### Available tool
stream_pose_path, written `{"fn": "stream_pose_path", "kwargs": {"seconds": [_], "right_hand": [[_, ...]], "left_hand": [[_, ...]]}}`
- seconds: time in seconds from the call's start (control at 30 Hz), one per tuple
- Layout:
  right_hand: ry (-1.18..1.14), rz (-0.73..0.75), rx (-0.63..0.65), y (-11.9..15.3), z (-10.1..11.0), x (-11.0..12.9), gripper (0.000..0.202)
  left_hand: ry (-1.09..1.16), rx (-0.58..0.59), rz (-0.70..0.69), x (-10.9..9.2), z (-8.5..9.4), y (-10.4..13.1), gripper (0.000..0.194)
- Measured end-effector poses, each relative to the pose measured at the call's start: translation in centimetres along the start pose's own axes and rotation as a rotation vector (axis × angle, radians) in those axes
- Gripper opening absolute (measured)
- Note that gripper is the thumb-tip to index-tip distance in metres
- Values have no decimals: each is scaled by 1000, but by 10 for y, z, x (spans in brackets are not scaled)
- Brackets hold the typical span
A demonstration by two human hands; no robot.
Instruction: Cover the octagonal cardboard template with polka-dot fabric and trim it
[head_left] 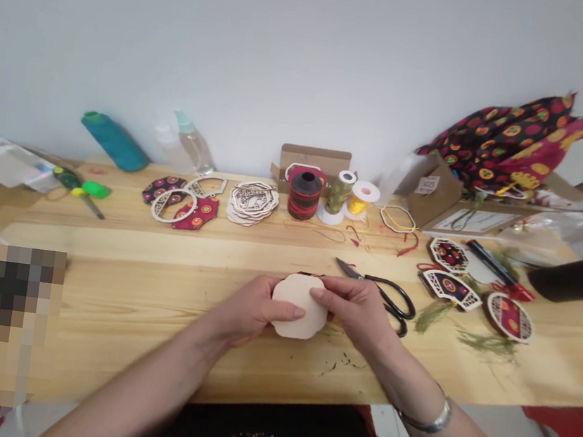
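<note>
1. Above the counter's (168, 267) near middle, my left hand (253, 309) and right hand (352, 307) grip a pale, flat panel (302, 289) with rounded corners.
2. Beneath it, light, grained wood.
3. Far side: a plain, pale wall (269, 53).

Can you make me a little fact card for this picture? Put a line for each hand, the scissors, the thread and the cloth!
Left hand: holds a flat cream piece, thumb on its face
Right hand: holds the same piece, thumb near its upper right edge
Scissors: on the table, partly behind the right hand
Thread: black-and-red spool, green spool, yellow spool, side by side
Cloth: patterned, atop a box at right
</note>
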State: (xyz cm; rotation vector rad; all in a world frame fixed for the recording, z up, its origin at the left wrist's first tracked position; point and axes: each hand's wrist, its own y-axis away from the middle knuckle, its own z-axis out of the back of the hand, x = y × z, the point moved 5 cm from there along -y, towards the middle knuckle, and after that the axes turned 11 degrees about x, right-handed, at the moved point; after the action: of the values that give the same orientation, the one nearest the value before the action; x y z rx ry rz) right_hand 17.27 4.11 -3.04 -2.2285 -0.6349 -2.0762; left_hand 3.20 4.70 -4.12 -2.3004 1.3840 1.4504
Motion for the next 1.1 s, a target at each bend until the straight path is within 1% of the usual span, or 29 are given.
{"fn": "stream_pose_path", "kwargs": {"seconds": [0.17,0.33,0.6,0.93,1.1], "right_hand": [[51,23,-12,-1,1,2,17],[107,56,-22,-1,2,3,16],[172,91,-38,-3,2,2,18],[172,110,-39,-4,2,6,15],[215,129,-43,-2,1,4,17]], "left_hand": [[-66,18,-59,1,4,-1,26],[-81,8,-85,2,5,-1,29],[42,-1,-94,3,2,-3,30],[109,-1,-75,6,4,-4,37],[127,-7,-64,6,3,-4,39]]}}
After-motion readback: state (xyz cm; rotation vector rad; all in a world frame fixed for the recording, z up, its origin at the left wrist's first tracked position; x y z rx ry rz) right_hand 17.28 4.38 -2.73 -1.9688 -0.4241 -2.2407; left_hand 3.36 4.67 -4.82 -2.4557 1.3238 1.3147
